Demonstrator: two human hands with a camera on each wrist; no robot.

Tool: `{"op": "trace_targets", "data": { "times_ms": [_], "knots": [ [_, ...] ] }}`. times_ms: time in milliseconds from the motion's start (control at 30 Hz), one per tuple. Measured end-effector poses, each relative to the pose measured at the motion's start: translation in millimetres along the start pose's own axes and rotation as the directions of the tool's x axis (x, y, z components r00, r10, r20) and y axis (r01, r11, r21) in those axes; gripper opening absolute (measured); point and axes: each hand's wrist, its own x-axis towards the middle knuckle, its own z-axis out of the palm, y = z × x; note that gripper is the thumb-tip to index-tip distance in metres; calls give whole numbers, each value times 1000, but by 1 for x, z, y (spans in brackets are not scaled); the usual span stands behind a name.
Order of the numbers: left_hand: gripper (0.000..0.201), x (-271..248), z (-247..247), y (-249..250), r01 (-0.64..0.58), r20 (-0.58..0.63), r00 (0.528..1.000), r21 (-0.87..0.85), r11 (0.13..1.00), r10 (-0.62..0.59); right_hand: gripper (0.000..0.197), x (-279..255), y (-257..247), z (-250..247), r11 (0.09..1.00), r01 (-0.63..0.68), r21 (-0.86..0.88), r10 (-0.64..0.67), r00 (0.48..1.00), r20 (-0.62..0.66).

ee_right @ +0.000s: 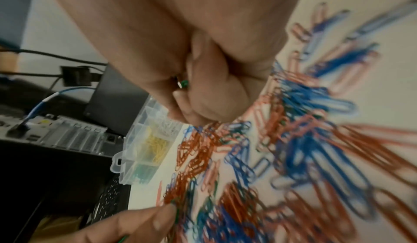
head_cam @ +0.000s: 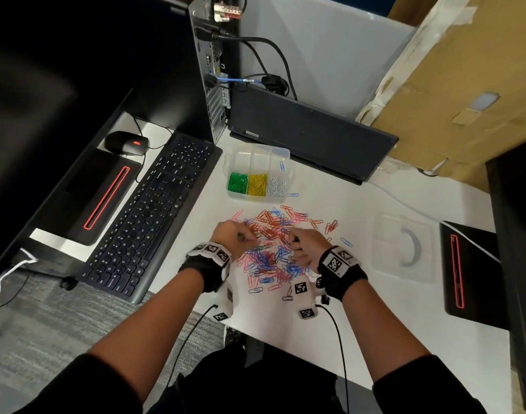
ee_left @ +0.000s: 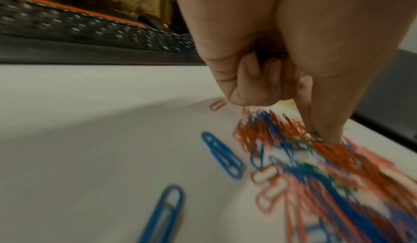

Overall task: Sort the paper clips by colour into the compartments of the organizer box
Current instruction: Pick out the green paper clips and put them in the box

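We see the big pile of paper clips [head_cam: 270, 246], red, blue and pink, still unsorted near us, the organizer box [head_cam: 257, 174] beyond with 3 compartments filled, and our left hand [head_cam: 233, 239] and right hand [head_cam: 308, 245] each clenched around green clips.

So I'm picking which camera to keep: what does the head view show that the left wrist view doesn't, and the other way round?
Only the head view shows the organizer box with green, yellow and white clips sorted, its clear lid and the right hand. Only the left wrist view shows green clips tucked inside the left hand and its fingertips pinching another. Both show the mixed pile and the keyboard.
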Motion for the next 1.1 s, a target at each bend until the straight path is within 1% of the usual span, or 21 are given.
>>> {"op": "trace_targets", "data": {
  "times_ms": [100, 200, 233, 300, 367, 433, 467, 533, 633, 733, 767, 800, 867, 933, 1000, 1033, 1067, 1100],
  "knots": [
    [11, -1, -18, -4, 46, 9, 999, -104, 994, -45, 24, 2, -26, 4, 972, 124, -200, -126, 992, 3],
    [10, 0, -37, -5, 84, -16, 996, -168, 982, -88, 24, 4, -57, 15, 909, 278, -309, -277, 960, 49],
    [11, 1, -43, -5, 88, -34, 995, -193, 977, -97, 25, 5, -68, 19, 872, 340, -352, -336, 939, 76],
    [11, 2, -56, -3, 84, -66, 992, -252, 964, -103, 30, 9, -90, 32, 757, 451, -473, -446, 885, 131],
    [8, 3, -69, 0, 70, -98, 989, -336, 939, -109, 32, 16, -109, 47, 635, 516, -574, -522, 835, 173],
    [4, 2, -80, 3, 62, -121, 985, -400, 915, -119, 34, 27, -124, 62, 517, 525, -676, -571, 800, 185],
    [6, 3, -85, 3, 66, -132, 983, -416, 907, -131, 34, 33, -131, 69, 467, 513, -720, -579, 793, 189],
    [9, 6, -92, -1, 93, -154, 973, -428, 899, -174, 36, 40, -142, 83, 360, 472, -805, -559, 800, 219],
    [9, 12, -97, -8, 135, -178, 960, -384, 914, -216, 38, 43, -151, 99, 162, 407, -899, -495, 821, 283],
    [7, 18, -101, -9, 179, -201, 950, -273, 945, -238, 32, 42, -154, 107, 79, 377, -923, -489, 821, 293],
    [8, 20, -102, -7, 196, -208, 948, -211, 958, -240, 32, 41, -154, 108, 76, 376, -923, -496, 817, 293],
    [7, 24, -102, -5, 203, -211, 950, -146, 968, -231, 32, 41, -154, 108, 95, 382, -919, -502, 816, 287],
    [7, 34, -106, 2, 201, -219, 954, -34, 979, -204, 35, 40, -155, 104, 172, 423, -890, -521, 806, 282],
    [13, 50, -109, 10, 207, -225, 954, 23, 978, -197, 35, 39, -153, 94, 233, 467, -853, -562, 781, 273],
    [14, 67, -111, 19, 213, -215, 957, 79, 974, -192, 35, 39, -146, 80, 303, 512, -803, -609, 752, 250],
    [14, 75, -110, 26, 204, -202, 963, 129, 970, -175, 34, 38, -140, 71, 346, 534, -771, -621, 747, 238],
    [15, 81, -108, 31, 185, -191, 970, 183, 966, -149, 33, 35, -132, 63, 375, 549, -747, -618, 749, 240],
    [18, 87, -106, 36, 167, -182, 975, 230, 959, -126, 30, 32, -121, 56, 389, 549, -740, -593, 764, 254]
  ]
}}
